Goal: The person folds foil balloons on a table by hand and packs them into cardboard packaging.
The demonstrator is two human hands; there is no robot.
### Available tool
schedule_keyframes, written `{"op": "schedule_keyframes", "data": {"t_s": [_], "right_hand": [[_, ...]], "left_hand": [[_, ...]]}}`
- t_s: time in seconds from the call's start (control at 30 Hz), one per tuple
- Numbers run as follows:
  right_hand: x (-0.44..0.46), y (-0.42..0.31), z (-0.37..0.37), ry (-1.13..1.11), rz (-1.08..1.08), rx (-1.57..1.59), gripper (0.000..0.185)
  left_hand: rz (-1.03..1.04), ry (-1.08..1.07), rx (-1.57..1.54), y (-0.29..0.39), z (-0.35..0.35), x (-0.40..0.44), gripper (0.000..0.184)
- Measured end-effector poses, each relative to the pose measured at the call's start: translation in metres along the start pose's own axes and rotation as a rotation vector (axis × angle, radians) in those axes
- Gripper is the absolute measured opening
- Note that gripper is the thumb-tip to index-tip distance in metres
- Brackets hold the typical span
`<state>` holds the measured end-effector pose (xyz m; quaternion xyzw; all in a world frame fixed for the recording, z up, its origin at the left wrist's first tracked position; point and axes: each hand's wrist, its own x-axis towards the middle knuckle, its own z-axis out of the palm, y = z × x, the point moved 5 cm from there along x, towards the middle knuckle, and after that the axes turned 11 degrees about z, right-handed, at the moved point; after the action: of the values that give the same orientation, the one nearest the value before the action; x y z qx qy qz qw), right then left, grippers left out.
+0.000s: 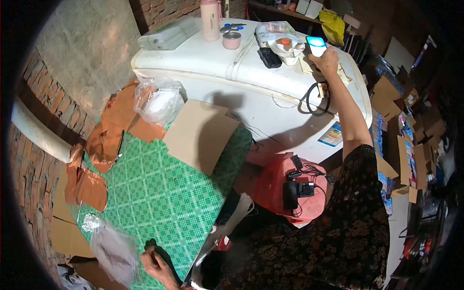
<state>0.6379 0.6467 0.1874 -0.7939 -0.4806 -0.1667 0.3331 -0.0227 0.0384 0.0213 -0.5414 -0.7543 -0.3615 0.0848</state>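
Observation:
My right hand (pixel 326 62) is stretched out over the right end of the white chest freezer (pixel 193 62). It is closed around a smartphone (pixel 316 44) with a brightly lit screen. My left hand (pixel 158 268) rests low at the near edge of the green checked tablecloth (pixel 159 193), its fingers curled together. A small dark shape (pixel 151 242) shows at the fingertips; whether it is an object or shadow is unclear. Left of that hand lie clear plastic bags (pixel 113 251). Near the phone are a cloth bag (pixel 280 38) and a black pouch (pixel 269 57).
A flat cardboard piece (pixel 200 133) and a clear plastic bag with white contents (pixel 162 104) lie at the table's far side. Black chargers (pixel 296 193) sit on a red stool (pixel 270 186). A pink bottle (pixel 210 21) and pink bowl (pixel 231 41) stand on the freezer. Cardboard boxes (pixel 403 159) line the right.

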Motion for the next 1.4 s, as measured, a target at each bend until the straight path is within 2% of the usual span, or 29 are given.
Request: {"op": "schedule_keyframes", "data": {"t_s": [0.1, 0.17, 0.2, 0.23, 0.27, 0.3, 0.33, 0.37, 0.43, 0.53, 0.57, 0.63, 0.77, 0.8, 0.83, 0.93, 0.97, 1.0, 1.07, 1.13, 1.23, 1.33, 1.4], "right_hand": [[0.014, 0.005, 0.020, -0.093, -0.018, -0.143, 0.101], [0.026, 0.010, 0.032, -0.335, 0.068, -0.204, 0.094], [0.030, 0.017, 0.037, -0.243, 0.023, -0.203, 0.087], [0.030, 0.017, 0.033, -0.280, 0.057, -0.230, 0.087], [0.040, 0.026, 0.049, -0.172, -0.008, -0.293, 0.085], [0.056, 0.026, 0.061, -0.201, -0.214, -0.359, 0.086], [0.076, 0.036, 0.074, -0.219, -0.132, -0.458, 0.082], [0.079, 0.026, 0.071, -0.055, -0.148, -0.456, 0.076], [0.005, -0.042, -0.002, 0.251, -0.180, -0.498, 0.071], [-0.011, -0.093, -0.018, 0.409, -0.684, -0.088, 0.060], [-0.034, -0.116, -0.029, 0.373, -0.883, 0.173, 0.045], [-0.111, -0.179, -0.066, 0.187, -1.065, 0.429, 0.035], [-0.271, -0.283, -0.093, -0.094, -1.249, 0.903, 0.021], [-0.315, -0.310, -0.111, -0.125, -1.248, 0.845, 0.017], [-0.351, -0.334, -0.109, -0.140, -1.321, 0.972, 0.015], [-0.446, -0.408, -0.095, -0.340, -1.612, 0.933, 0.012], [-0.473, -0.429, -0.064, -0.250, -1.601, 1.155, 0.016], [-0.493, -0.445, -0.073, -0.350, -1.575, 1.164, 0.023], [-0.533, -0.480, -0.071, -0.417, -1.557, 0.997, 0.040], [-0.568, -0.523, -0.025, -0.345, -1.557, 0.651, 0.057], [-0.593, -0.555, 0.009, -0.152, -1.545, 0.811, 0.046], [-0.608, -0.582, 0.040, -0.541, -1.635, 0.683, 0.033], [-0.601, -0.587, 0.045, -0.564, -1.449, 0.698, 0.022]], "left_hand": [[-0.028, 0.026, -0.025, -0.003, 0.002, -0.001, 0.017], [-0.026, 0.044, -0.061, 0.011, -0.001, 0.004, 0.020], [-0.131, 0.009, -0.091, 0.023, -0.006, 0.008, 0.020], [-0.033, 0.044, -0.044, 0.026, -0.007, 0.011, 0.019], [-0.072, 0.041, -0.069, 0.021, -0.005, 0.008, 0.019], [-0.050, 0.059, -0.035, 0.024, -0.009, 0.011, 0.020], [-0.042, 0.078, -0.038, 0.021, -0.009, 0.012, 0.019], [-0.073, 0.071, -0.049, 0.019, -0.011, 0.012, 0.019], [-0.047, 0.084, -0.039, 0.014, -0.010, 0.013, 0.019], [-0.030, 0.077, -0.023, 0.015, -0.006, 0.009, 0.020], [-0.047, 0.063, -0.034, 0.014, -0.005, 0.009, 0.020], [-0.015, 0.085, -0.041, 0.015, -0.005, 0.009, 0.018], [-0.074, 0.093, -0.062, 0.013, -0.008, 0.010, 0.015], [-0.080, 0.097, -0.079, 0.012, -0.009, 0.010, 0.016], [-0.089, 0.101, -0.096, 0.011, -0.009, 0.010, 0.016], [-0.139, 0.063, -0.158, 0.012, -0.017, 0.015, 0.016], [-0.159, 0.041, -0.178, 0.012, -0.023, 0.018, 0.016], [-0.153, 0.012, -0.160, 0.009, -0.028, 0.021, 0.017], [-0.088, 0.026, -0.120, 0.004, -0.040, 0.027, 0.017], [-0.057, 0.017, -0.079, 0.000, -0.051, 0.034, 0.018], [-0.120, -0.042, -0.112, -0.016, -0.057, 0.043, 0.019], [-0.033, -0.053, -0.079, -0.025, -0.059, 0.063, 0.019], [0.003, -0.058, -0.094, -0.033, -0.059, 0.082, 0.018]]}}
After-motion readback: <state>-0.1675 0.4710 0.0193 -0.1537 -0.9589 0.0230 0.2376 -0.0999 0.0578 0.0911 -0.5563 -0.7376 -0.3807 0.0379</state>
